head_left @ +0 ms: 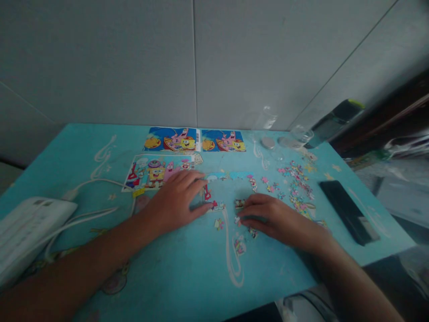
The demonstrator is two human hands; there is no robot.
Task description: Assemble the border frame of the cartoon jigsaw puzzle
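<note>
Puzzle pieces (219, 206) lie loose at mid-bench (167, 268), w/ a denser scatter (296, 183) toward the far right corner. Left hand (177, 201) rests flat, fingers spread wide, tips touching pieces beside a part-built cartoon section (156, 172). Right hand (275, 219) lies palm down, fingers close together, tips on a few pieces; can't tell if it grips one. Two cartoon picture cards (194, 139) sit at the far edge. Black phone (346, 210) near the right edge; white device (27, 228) w/ cable at the left edge.

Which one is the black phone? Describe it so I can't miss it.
Start at the turquoise table and go to its right edge, past the scattered loose puzzle pieces. The flat black rectangular phone lies there alone, beyond the right hand: the only dark, plain slab.
</note>
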